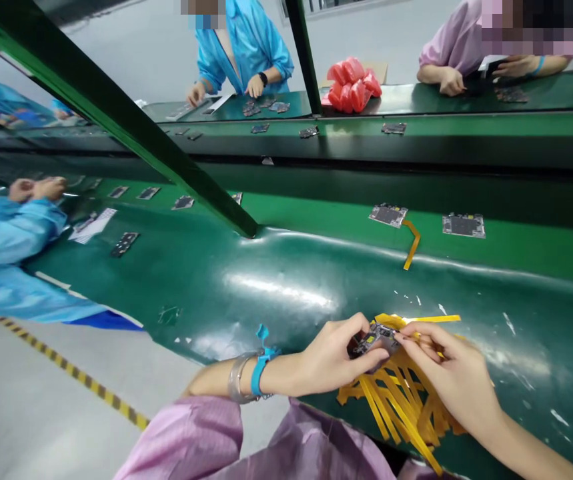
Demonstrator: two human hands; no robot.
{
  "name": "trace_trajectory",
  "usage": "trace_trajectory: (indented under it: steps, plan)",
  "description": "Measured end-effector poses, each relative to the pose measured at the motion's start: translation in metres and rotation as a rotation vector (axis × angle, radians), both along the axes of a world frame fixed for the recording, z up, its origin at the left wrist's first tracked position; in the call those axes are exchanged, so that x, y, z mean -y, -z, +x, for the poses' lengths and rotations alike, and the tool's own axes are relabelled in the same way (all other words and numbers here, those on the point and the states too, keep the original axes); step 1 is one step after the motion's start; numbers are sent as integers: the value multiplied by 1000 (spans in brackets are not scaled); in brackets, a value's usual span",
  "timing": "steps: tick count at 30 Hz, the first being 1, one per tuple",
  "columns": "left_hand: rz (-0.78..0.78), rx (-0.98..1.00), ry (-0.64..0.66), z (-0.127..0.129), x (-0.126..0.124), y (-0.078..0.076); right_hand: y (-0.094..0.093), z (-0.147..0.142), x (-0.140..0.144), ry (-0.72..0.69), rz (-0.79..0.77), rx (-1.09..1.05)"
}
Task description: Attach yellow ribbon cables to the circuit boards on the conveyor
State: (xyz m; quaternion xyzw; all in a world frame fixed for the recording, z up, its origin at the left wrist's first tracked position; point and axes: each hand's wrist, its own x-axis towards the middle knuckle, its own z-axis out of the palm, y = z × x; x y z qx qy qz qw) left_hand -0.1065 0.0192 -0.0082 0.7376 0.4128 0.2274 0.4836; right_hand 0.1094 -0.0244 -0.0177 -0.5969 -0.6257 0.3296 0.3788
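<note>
My left hand (339,353) grips a small circuit board (373,340) by its edges, thumb on the near side and fingers behind. The board is tilted and carries dark chips and a yellow patch. At its right end, the fingertips of my right hand (449,363) are pinched together; what lies between them is too small to make out. Beneath both hands spreads a loose pile of yellow-orange flex ribbon strips (391,403), partly hidden by my hands. One ribbon sticks out to the right above my right hand.
Circuit boards, one (463,225) plain and another (389,215) with a ribbon attached, lie on the green belt (316,220). A slanted green post (166,153) crosses the left side. A co-worker's blue sleeve (6,230) is at left. Red bundles (351,87) and other workers are across.
</note>
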Motion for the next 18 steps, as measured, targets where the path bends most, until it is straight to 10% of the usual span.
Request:
trace_trajectory:
  steps: [11,18]
  plan:
    - [-2,28,-5,9,6,2,1,0,8,-7,168,122]
    - [-678,306,20,15,-20,-3,-10,9,14,-59,-155,-108]
